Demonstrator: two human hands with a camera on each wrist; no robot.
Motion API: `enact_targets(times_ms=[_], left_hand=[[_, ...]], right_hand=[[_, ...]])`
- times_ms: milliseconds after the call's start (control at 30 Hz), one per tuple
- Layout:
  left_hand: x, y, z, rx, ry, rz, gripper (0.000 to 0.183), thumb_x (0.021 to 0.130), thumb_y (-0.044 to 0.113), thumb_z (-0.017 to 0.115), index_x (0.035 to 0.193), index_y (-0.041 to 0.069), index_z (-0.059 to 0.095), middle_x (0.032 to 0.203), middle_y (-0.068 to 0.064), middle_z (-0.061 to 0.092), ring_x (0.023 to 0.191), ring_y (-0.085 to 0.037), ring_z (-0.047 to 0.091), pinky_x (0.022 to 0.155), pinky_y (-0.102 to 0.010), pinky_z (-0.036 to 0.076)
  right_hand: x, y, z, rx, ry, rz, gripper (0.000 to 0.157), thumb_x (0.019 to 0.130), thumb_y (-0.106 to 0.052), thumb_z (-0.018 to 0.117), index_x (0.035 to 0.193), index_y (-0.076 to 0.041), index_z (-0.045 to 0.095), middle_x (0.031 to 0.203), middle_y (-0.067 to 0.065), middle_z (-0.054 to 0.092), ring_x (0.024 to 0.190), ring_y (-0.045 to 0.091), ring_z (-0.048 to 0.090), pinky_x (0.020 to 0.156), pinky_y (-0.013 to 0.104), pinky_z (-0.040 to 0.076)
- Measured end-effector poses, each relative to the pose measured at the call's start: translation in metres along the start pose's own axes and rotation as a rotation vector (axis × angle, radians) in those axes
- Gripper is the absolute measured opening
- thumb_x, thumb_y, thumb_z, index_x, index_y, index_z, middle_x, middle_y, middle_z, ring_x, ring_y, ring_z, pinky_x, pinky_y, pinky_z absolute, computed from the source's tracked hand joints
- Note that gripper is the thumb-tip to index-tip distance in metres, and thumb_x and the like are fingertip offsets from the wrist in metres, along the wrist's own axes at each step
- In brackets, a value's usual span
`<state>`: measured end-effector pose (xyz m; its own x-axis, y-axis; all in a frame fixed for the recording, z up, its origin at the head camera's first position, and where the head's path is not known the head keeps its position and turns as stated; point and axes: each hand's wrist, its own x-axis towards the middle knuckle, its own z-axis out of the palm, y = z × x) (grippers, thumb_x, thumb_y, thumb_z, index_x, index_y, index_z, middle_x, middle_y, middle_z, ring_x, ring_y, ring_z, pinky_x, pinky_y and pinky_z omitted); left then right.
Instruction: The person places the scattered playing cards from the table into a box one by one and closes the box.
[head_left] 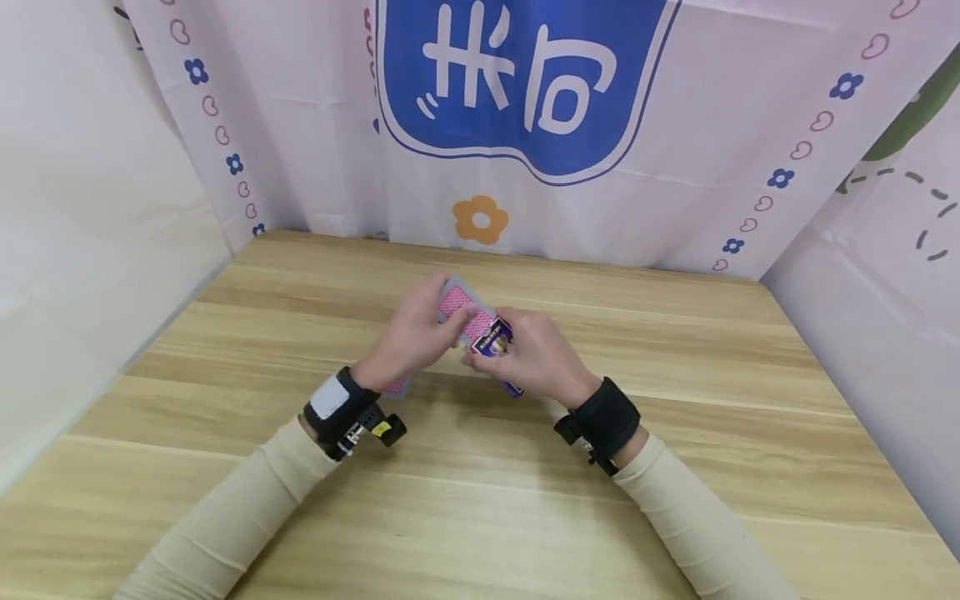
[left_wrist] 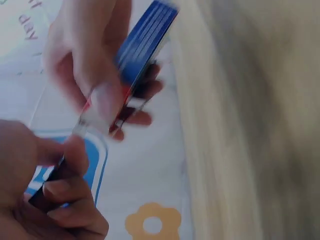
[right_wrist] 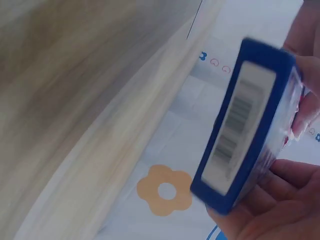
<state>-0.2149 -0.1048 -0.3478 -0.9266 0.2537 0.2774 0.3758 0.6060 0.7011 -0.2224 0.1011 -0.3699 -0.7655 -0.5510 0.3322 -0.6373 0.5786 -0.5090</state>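
My left hand (head_left: 412, 333) grips a stack of playing cards (head_left: 456, 300) with pink-red patterned backs and a pale border. The right hand (head_left: 543, 354) holds a blue card box (head_left: 495, 340) with a picture on its front. Both hands meet above the table, the cards' lower end at the box's open end. How far the cards sit inside is hidden by the fingers. A white barcode panel (right_wrist: 237, 127) shows on the box's bottom in the right wrist view. In the left wrist view the right hand's thumb (left_wrist: 107, 102) presses on the box.
Another pink-backed card or cards (head_left: 396, 387) lie on the wooden table (head_left: 480, 517), partly covered by the left wrist. A white banner (head_left: 315, 150) with a blue emblem hangs behind the table's far edge. Pale walls stand at both sides.
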Motion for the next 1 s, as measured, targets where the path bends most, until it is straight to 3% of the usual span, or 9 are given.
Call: enact_targets(times_ms=[167, 400, 633, 900, 1000], left_hand=[[-0.004, 0.0, 0.007, 0.042, -0.049, -0.029, 0.022, 0.108, 0.027, 0.059, 0.113, 0.005, 0.059, 0.085, -0.004, 0.061, 0.067, -0.014, 0.051, 0.057, -0.025, 0.042], [-0.004, 0.002, 0.005, 0.056, -0.175, -0.039, 0.027, 0.109, 0.032, 0.057, 0.118, 0.006, 0.06, 0.094, -0.007, 0.067, 0.071, -0.015, 0.057, 0.061, -0.028, 0.048], [-0.007, 0.003, 0.006, 0.13, -0.218, -0.023, 0.028, 0.109, 0.033, 0.057, 0.117, 0.006, 0.059, 0.088, -0.005, 0.066, 0.068, -0.014, 0.058, 0.058, -0.027, 0.048], [-0.01, 0.001, 0.015, 0.122, -0.265, 0.014, 0.036, 0.107, 0.043, 0.059, 0.118, 0.008, 0.059, 0.093, -0.004, 0.066, 0.074, -0.012, 0.061, 0.062, -0.027, 0.052], [-0.011, -0.002, 0.019, 0.095, -0.275, -0.009, 0.037, 0.107, 0.047, 0.057, 0.115, 0.011, 0.061, 0.091, -0.002, 0.066, 0.072, -0.012, 0.06, 0.061, -0.028, 0.05]], right_hand=[[0.0, 0.003, 0.001, 0.014, 0.008, -0.017, 0.047, 0.083, -0.036, 0.09, 0.112, -0.004, 0.072, 0.086, 0.003, 0.074, 0.065, 0.006, 0.064, 0.055, 0.019, 0.053], [0.0, 0.004, 0.002, 0.024, 0.036, -0.098, 0.039, 0.082, -0.032, 0.09, 0.104, -0.006, 0.071, 0.083, 0.002, 0.072, 0.066, 0.007, 0.064, 0.056, 0.019, 0.053], [0.0, 0.003, 0.005, -0.015, 0.054, -0.137, 0.034, 0.081, -0.03, 0.089, 0.1, -0.008, 0.072, 0.082, 0.0, 0.072, 0.067, 0.006, 0.063, 0.058, 0.018, 0.052], [-0.001, 0.005, 0.006, -0.069, 0.055, -0.157, 0.028, 0.081, -0.028, 0.087, 0.089, -0.012, 0.066, 0.072, -0.004, 0.061, 0.061, 0.004, 0.052, 0.057, 0.019, 0.045], [-0.002, 0.003, 0.005, -0.071, 0.056, -0.157, 0.027, 0.08, -0.027, 0.087, 0.09, -0.011, 0.067, 0.073, -0.004, 0.063, 0.063, 0.005, 0.053, 0.057, 0.019, 0.045]])
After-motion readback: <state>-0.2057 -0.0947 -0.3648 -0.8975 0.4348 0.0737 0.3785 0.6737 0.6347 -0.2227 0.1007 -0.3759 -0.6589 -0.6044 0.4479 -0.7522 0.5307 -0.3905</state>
